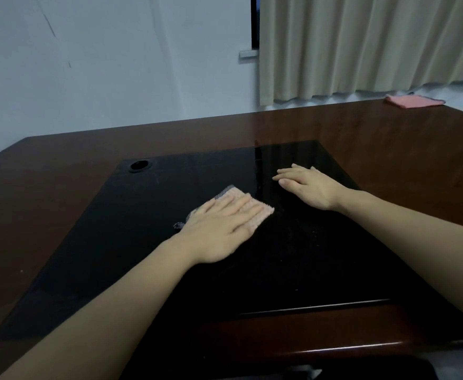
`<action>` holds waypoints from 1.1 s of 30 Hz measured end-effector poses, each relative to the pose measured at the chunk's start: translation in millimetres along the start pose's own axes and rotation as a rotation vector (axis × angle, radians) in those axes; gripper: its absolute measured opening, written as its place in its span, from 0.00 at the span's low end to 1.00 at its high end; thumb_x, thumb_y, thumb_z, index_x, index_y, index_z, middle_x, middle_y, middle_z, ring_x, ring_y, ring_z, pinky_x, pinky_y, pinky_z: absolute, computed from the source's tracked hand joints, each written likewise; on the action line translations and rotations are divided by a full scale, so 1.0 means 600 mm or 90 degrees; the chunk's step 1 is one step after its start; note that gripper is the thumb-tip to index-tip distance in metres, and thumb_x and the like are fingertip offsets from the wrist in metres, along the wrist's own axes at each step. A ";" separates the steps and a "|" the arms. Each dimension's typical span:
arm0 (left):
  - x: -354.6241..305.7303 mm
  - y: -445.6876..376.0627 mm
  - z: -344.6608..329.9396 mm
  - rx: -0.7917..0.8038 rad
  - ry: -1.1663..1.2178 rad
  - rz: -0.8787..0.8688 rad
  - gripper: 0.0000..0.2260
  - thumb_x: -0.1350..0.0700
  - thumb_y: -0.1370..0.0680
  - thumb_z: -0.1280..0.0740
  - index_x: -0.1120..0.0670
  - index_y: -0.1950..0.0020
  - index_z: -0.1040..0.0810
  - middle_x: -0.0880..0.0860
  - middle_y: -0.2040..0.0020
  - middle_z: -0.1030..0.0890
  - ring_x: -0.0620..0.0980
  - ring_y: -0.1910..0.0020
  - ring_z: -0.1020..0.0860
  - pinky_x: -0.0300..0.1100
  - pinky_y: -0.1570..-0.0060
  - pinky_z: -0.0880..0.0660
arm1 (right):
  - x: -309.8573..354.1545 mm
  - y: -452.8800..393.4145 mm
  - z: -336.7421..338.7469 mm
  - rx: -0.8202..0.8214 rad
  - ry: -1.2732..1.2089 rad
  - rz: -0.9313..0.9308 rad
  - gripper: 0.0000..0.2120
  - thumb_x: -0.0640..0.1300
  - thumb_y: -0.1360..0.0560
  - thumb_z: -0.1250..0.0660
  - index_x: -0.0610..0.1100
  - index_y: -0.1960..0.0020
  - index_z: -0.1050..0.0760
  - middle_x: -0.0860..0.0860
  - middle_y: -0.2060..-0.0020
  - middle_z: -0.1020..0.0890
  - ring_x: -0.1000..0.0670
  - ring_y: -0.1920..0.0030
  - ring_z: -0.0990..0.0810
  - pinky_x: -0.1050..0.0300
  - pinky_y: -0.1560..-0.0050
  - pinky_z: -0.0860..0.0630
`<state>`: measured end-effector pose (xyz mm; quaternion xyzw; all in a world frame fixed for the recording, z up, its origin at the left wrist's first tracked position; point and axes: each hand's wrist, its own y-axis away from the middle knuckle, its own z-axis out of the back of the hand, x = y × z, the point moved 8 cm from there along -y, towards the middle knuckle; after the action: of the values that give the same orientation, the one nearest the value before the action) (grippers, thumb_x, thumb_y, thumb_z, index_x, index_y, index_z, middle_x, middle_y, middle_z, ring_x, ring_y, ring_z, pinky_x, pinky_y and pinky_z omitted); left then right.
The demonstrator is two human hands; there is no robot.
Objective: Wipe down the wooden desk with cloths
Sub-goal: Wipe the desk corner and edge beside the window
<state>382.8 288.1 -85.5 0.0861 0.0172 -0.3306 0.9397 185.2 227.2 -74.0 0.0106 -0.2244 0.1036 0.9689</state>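
Note:
The wooden desk (60, 193) is dark reddish brown with a glossy black inlay panel (293, 256) in its middle. My left hand (222, 229) lies flat, fingers straight, pressing a pale pink cloth (260, 212) onto the black panel; the cloth shows past the fingertips and at the hand's left side. My right hand (310, 187) rests flat on the panel a little farther back and to the right, fingers straight and holding nothing. A second pink cloth (414, 101) lies folded at the desk's far right corner.
A round cable hole (139, 165) sits at the panel's back left corner. Behind the desk are a pale wall (115, 64) and a beige curtain (362, 45). The desk's front edge (334, 349) runs close to me at the bottom.

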 end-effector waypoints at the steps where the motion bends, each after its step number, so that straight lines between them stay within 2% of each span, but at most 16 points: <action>1: -0.009 -0.018 0.003 -0.004 0.000 0.003 0.22 0.38 0.15 0.59 0.31 0.22 0.61 0.38 0.18 0.60 0.43 0.19 0.62 0.50 0.21 0.62 | -0.001 0.003 0.005 -0.011 -0.011 -0.001 0.20 0.53 0.14 0.47 0.51 0.25 0.30 0.53 0.21 0.35 0.49 0.18 0.50 0.39 0.22 0.57; 6: -0.106 -0.065 0.002 0.021 0.023 -0.094 0.24 0.39 0.15 0.58 0.37 0.18 0.56 0.40 0.17 0.59 0.45 0.19 0.62 0.50 0.21 0.63 | -0.027 0.034 0.055 -0.094 0.005 -0.050 0.19 0.47 0.13 0.47 0.46 0.25 0.29 0.49 0.23 0.33 0.46 0.19 0.48 0.38 0.21 0.53; 9: -0.104 -0.061 0.013 -0.011 0.088 -0.117 0.24 0.43 0.13 0.54 0.38 0.18 0.54 0.41 0.17 0.57 0.42 0.19 0.61 0.50 0.21 0.64 | -0.038 0.055 0.068 -0.098 0.021 -0.061 0.19 0.47 0.14 0.46 0.46 0.25 0.29 0.48 0.23 0.32 0.46 0.19 0.46 0.39 0.21 0.49; 13: -0.020 -0.027 0.048 -0.144 0.157 -0.011 0.23 0.43 0.13 0.53 0.39 0.18 0.49 0.42 0.17 0.51 0.44 0.18 0.54 0.50 0.21 0.61 | 0.009 0.068 0.050 -0.051 0.049 -0.022 0.20 0.47 0.15 0.42 0.47 0.24 0.31 0.49 0.23 0.32 0.46 0.19 0.46 0.45 0.21 0.47; 16: 0.049 0.007 0.038 -0.140 0.181 0.098 0.23 0.44 0.13 0.52 0.41 0.17 0.46 0.44 0.17 0.48 0.47 0.18 0.53 0.52 0.21 0.57 | 0.088 0.061 0.010 0.003 0.093 0.044 0.22 0.51 0.15 0.42 0.48 0.22 0.34 0.50 0.21 0.36 0.46 0.19 0.47 0.41 0.21 0.47; 19: 0.083 0.028 0.016 -0.125 0.190 0.155 0.23 0.44 0.13 0.52 0.42 0.17 0.45 0.45 0.17 0.48 0.49 0.18 0.53 0.52 0.21 0.56 | 0.135 0.061 -0.060 0.117 0.157 0.048 0.27 0.61 0.16 0.50 0.57 0.18 0.46 0.53 0.18 0.48 0.44 0.18 0.55 0.38 0.20 0.56; 21: 0.087 0.030 0.005 -0.121 0.203 0.163 0.23 0.44 0.13 0.52 0.42 0.18 0.45 0.45 0.17 0.48 0.49 0.18 0.53 0.52 0.21 0.57 | 0.141 0.073 -0.088 0.146 0.223 0.033 0.29 0.65 0.17 0.57 0.61 0.18 0.56 0.57 0.18 0.56 0.43 0.19 0.62 0.38 0.21 0.62; 24: 0.081 0.028 -0.002 -0.103 0.168 0.160 0.22 0.42 0.14 0.54 0.39 0.18 0.45 0.43 0.17 0.50 0.49 0.18 0.54 0.53 0.21 0.59 | 0.146 0.109 -0.093 0.159 0.231 0.058 0.29 0.67 0.17 0.60 0.63 0.19 0.60 0.60 0.19 0.60 0.46 0.20 0.67 0.39 0.22 0.66; 28: 0.080 0.026 -0.007 -0.092 0.125 0.161 0.22 0.41 0.14 0.55 0.37 0.18 0.47 0.42 0.17 0.52 0.49 0.18 0.56 0.53 0.21 0.59 | 0.123 0.162 -0.079 0.182 0.229 0.068 0.29 0.69 0.19 0.59 0.67 0.20 0.61 0.62 0.20 0.62 0.50 0.21 0.69 0.43 0.22 0.68; 33: 0.080 0.029 -0.009 -0.087 0.107 0.167 0.23 0.41 0.14 0.54 0.36 0.18 0.49 0.42 0.17 0.54 0.48 0.18 0.57 0.52 0.20 0.59 | 0.036 0.114 -0.035 0.135 0.243 -0.047 0.33 0.72 0.22 0.58 0.66 0.20 0.59 0.59 0.19 0.59 0.47 0.19 0.63 0.40 0.21 0.63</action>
<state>431.4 272.5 -92.7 0.0510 0.1069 -0.1945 0.9737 198.8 299.9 -85.3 0.1010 -0.0238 0.0908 0.9904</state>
